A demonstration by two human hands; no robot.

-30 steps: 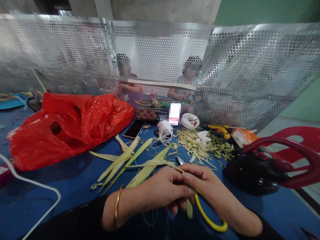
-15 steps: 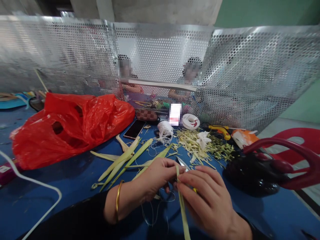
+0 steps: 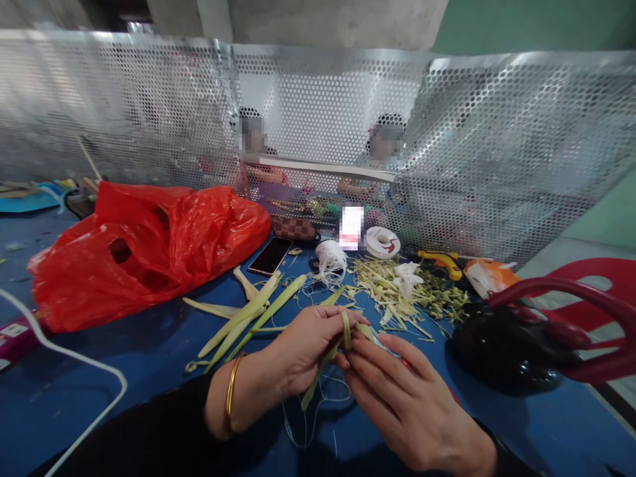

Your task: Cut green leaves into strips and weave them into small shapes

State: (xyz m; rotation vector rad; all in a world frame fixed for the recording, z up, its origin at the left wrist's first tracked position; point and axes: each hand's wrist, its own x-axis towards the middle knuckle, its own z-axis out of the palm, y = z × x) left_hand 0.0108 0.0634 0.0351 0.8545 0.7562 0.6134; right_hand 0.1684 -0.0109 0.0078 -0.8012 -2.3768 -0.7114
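Husk (image 3: pixel 346 331) sits looped between the hands on my feed, left hand (image 3: pixel 311 346) pinching it, right hand (image 3: pixel 410 401) bunched alongside with its grip hidden from me, so I reckon a slack left pinch could spring the loop, or that loose thread (image 3: pixel 338 399) below could snag.

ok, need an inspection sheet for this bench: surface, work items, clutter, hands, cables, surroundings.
Surface: blue tabletop, partly strewn with plant scraps.
Work items: looped pale-green strip; leaf-like strips lying left of centre.
Clutter: red plastic bag, phone, white spool, white thread bundle, yellow tool, black-and-dark-red object.
Hands: left hand pinches the looped strip; right hand close against it, grip partly hidden.
Cables: white cable across the left side.
Surroundings: perforated metal screen ahead, two people visible behind it.
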